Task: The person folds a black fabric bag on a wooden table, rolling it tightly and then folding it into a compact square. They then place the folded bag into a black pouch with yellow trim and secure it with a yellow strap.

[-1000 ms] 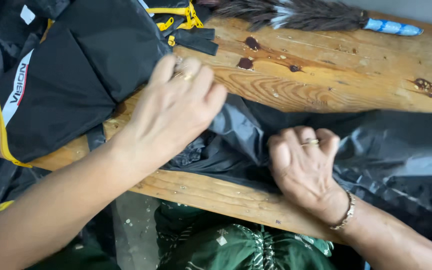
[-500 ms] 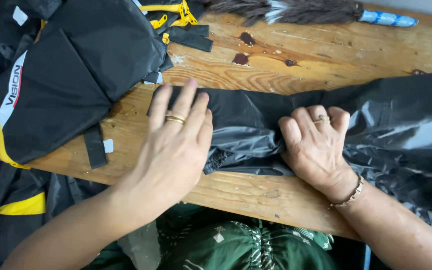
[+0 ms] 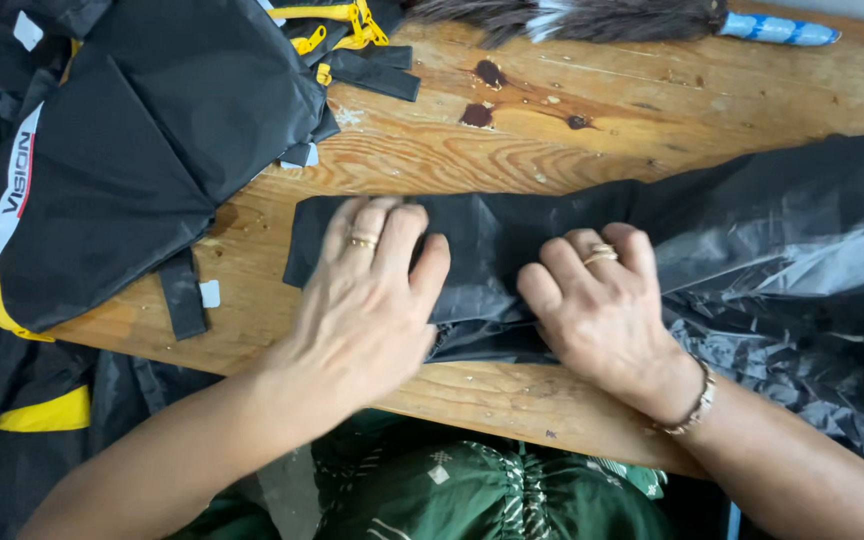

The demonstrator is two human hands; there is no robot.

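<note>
A single head-worn camera looks steeply down, close over the wooden counter (image 3: pixel 572 130). It faces away from the person's body, with both forearms entering from the lower edge of the picture.

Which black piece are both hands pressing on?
The folded black plastic sheet at centre-right, thin and glossy, under the left hand and right hand; the yellow-trimmed black bag lies untouched.
</note>
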